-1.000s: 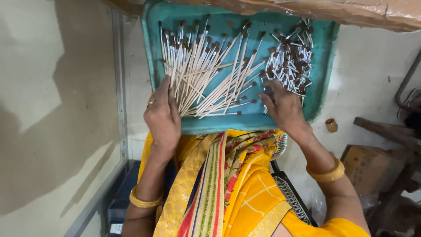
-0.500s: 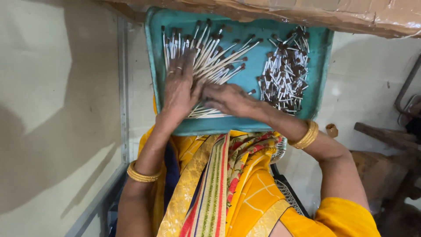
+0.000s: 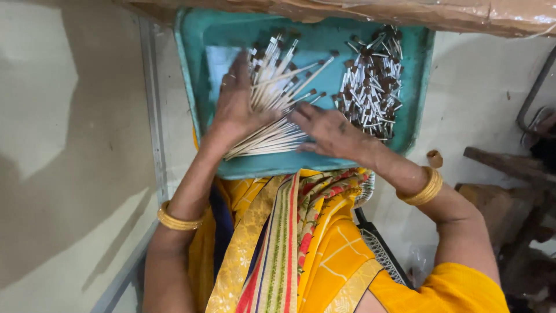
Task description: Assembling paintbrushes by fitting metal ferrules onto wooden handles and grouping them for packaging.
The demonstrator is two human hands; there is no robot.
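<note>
Both hands are down in a teal tray point(image 3: 200, 104) sitting at the top middle of the frame, resting over the lap. The left hand point(image 3: 237, 107) lies flat with fingers spread, pressing on a bundle of long white brush sticks point(image 3: 278, 87) with dark tips. The right hand point(image 3: 330, 130) lies open and flat too, palm down on the lower ends of that same bundle. A separate heap of short dark-tipped pieces point(image 3: 370, 81) sits in the tray's right part, just beside the right hand.

A pale concrete floor point(image 3: 63, 174) (sunlit in patches) meets a metal strip point(image 3: 152, 110) and dark scrap wood point(image 3: 509, 165).
</note>
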